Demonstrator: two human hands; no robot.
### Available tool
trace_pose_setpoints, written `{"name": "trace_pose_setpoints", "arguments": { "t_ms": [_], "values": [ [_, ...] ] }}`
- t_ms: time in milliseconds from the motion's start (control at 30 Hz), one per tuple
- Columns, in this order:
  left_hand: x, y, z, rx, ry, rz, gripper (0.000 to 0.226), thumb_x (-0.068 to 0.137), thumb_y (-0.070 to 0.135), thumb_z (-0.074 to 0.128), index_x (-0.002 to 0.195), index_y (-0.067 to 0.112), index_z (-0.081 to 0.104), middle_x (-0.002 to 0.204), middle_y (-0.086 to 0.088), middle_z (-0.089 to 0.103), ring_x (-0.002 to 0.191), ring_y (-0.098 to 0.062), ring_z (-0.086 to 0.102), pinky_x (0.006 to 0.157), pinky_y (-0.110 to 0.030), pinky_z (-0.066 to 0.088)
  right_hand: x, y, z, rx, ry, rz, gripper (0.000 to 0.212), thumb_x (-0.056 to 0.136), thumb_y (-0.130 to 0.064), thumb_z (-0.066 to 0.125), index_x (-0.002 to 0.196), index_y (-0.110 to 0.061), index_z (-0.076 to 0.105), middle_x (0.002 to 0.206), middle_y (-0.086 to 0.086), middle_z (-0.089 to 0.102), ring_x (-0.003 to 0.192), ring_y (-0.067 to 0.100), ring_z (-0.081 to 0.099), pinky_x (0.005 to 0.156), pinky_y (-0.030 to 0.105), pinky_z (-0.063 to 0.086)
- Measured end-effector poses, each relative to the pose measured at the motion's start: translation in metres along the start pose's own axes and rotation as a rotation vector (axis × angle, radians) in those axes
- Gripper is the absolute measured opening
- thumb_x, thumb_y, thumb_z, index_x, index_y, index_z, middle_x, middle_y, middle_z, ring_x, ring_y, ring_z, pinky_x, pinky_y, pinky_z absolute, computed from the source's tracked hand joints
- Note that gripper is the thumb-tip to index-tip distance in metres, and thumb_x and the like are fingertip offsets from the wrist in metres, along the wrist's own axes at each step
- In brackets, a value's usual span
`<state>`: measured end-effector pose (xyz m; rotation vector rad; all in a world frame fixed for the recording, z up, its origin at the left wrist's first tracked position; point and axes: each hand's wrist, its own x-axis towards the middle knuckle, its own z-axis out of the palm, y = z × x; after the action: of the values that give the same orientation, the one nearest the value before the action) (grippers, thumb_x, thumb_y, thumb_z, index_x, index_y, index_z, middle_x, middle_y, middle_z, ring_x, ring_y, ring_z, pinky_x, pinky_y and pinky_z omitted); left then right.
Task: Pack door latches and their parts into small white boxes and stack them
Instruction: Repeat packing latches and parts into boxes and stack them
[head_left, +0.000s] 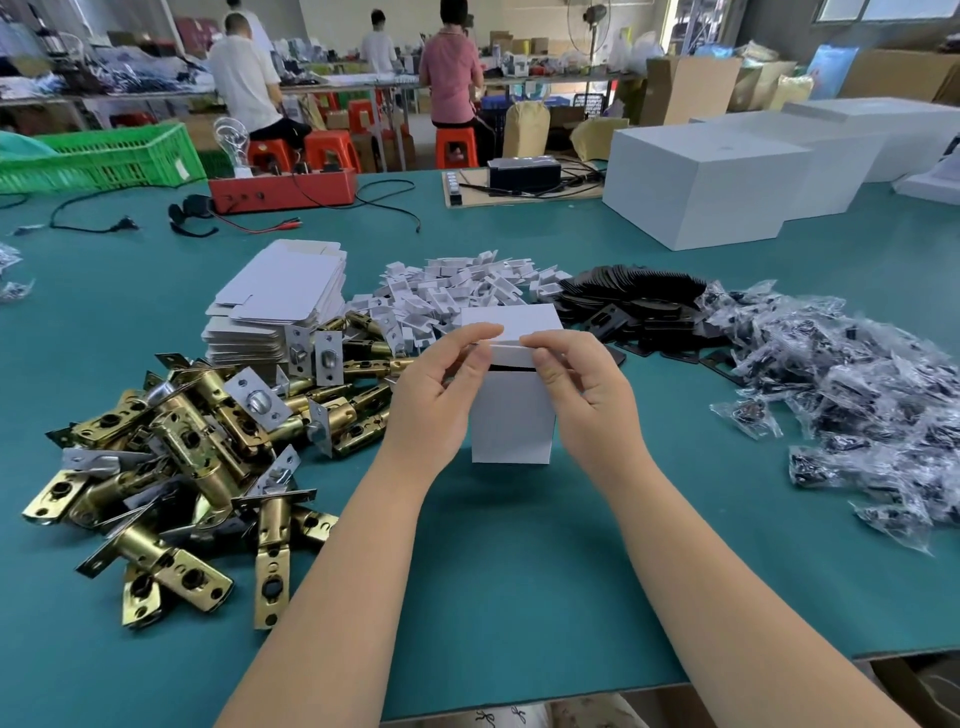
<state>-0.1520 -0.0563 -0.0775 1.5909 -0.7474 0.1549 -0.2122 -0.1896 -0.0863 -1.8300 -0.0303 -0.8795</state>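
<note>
Head view, small white box (511, 415) upright on the green table (519, 571), left hand (441, 389) and right hand (582, 384) pinching its top flap (511, 351) between thumbs and fingertips, brass door latches (197, 441) heaped left, bagged parts (857, 389) right, flat box blanks (280, 301) behind

One head-worn wide-angle view looks forward and down from the person's seat at the near edge of the table (498, 571). The forearms enter from the bottom, close to the lens. Farther off, the view takes in the workshop's back benches (363, 83). Straight edges bow near the borders.
</note>
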Motion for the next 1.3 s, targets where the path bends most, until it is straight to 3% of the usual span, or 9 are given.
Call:
{"name": "trace_pose_setpoints", "arguments": {
  "t_ms": [200,367,533,633,767,900,1133,1233,1300],
  "values": [
    [-0.004,-0.003,-0.010,-0.205,-0.079,-0.133,0.025,0.096,0.019,0.057,0.095,0.035,0.075,0.098,0.017,0.072,0.094,0.000,0.062,0.085,-0.018,0.049,-0.008,0.008,-0.003,-0.046,-0.019,-0.084,0.021,0.097,-0.014,0.047,0.104,-0.028,0.061,0.109,-0.012,0.058,0.107,-0.006,0.051,0.092,0.009,0.036],
    [-0.005,-0.004,-0.007,-0.342,-0.039,-0.264,0.019,0.081,0.042,0.061,0.087,0.036,0.078,0.092,0.014,0.073,0.088,0.000,0.063,0.075,-0.017,0.051,-0.012,0.015,-0.005,-0.106,-0.049,-0.060,0.022,0.094,-0.018,0.052,0.111,-0.031,0.058,0.125,-0.002,0.049,0.117,-0.009,0.041,0.098,0.015,0.037],
    [-0.004,-0.007,-0.003,-0.371,-0.028,-0.299,0.013,0.085,0.034,0.064,0.082,0.034,0.077,0.087,0.013,0.071,0.084,-0.003,0.061,0.072,-0.019,0.051,-0.014,0.018,-0.004,-0.192,-0.059,-0.081,0.029,0.087,-0.019,0.062,0.116,-0.021,0.062,0.125,-0.001,0.044,0.114,-0.018,0.034,0.095,0.007,0.034],
    [-0.004,-0.007,-0.001,-0.376,-0.030,-0.309,0.017,0.083,0.027,0.059,0.080,0.032,0.076,0.084,0.012,0.069,0.082,-0.003,0.059,0.071,-0.018,0.049,-0.015,0.019,-0.003,-0.191,-0.064,-0.048,0.029,0.088,-0.020,0.060,0.117,-0.016,0.063,0.122,-0.002,0.046,0.110,-0.008,0.041,0.093,0.017,0.041],
    [-0.006,-0.009,0.001,-0.336,-0.033,-0.255,0.032,0.092,0.012,0.055,0.076,0.032,0.073,0.080,0.016,0.066,0.081,0.002,0.057,0.078,-0.021,0.045,-0.017,0.020,-0.001,-0.207,-0.063,-0.037,0.025,0.090,-0.017,0.059,0.114,-0.014,0.063,0.120,-0.001,0.046,0.105,-0.002,0.042,0.086,0.006,0.037],
    [-0.008,-0.010,-0.002,-0.308,-0.087,-0.238,0.028,0.081,0.011,0.059,0.079,0.036,0.071,0.075,0.017,0.062,0.075,0.000,0.054,0.071,-0.014,0.046,-0.017,0.021,-0.001,-0.158,-0.096,-0.007,0.028,0.089,-0.021,0.059,0.114,-0.034,0.056,0.115,-0.007,0.048,0.100,0.001,0.047,0.084,0.009,0.040],
    [-0.005,-0.017,-0.007,-0.245,-0.120,-0.237,0.057,0.085,-0.012,0.056,0.090,0.043,0.070,0.090,0.016,0.068,0.086,-0.001,0.062,0.076,-0.020,0.052,-0.020,0.027,0.001,-0.182,-0.193,0.187,0.086,0.080,-0.023,0.075,0.127,-0.069,0.020,0.119,-0.043,0.036,0.106,-0.004,0.048,0.087,0.011,0.042],
    [-0.004,-0.018,-0.005,-0.315,-0.032,-0.298,0.056,0.083,-0.012,0.060,0.087,0.041,0.072,0.089,0.011,0.072,0.087,-0.005,0.066,0.076,-0.029,0.057,-0.019,0.032,0.002,-0.180,-0.158,0.321,0.096,0.078,-0.031,0.076,0.145,-0.048,0.010,0.103,-0.027,0.053,0.089,-0.008,0.056,0.071,0.011,0.043],
    [-0.003,-0.017,-0.004,-0.407,0.030,-0.347,0.050,0.083,-0.011,0.063,0.090,0.037,0.073,0.090,0.008,0.073,0.089,-0.011,0.068,0.072,-0.035,0.060,-0.017,0.032,-0.001,-0.175,-0.107,0.365,0.087,0.078,-0.037,0.075,0.146,-0.034,0.021,0.099,-0.020,0.057,0.085,-0.008,0.057,0.065,0.009,0.042]
  ]
}}
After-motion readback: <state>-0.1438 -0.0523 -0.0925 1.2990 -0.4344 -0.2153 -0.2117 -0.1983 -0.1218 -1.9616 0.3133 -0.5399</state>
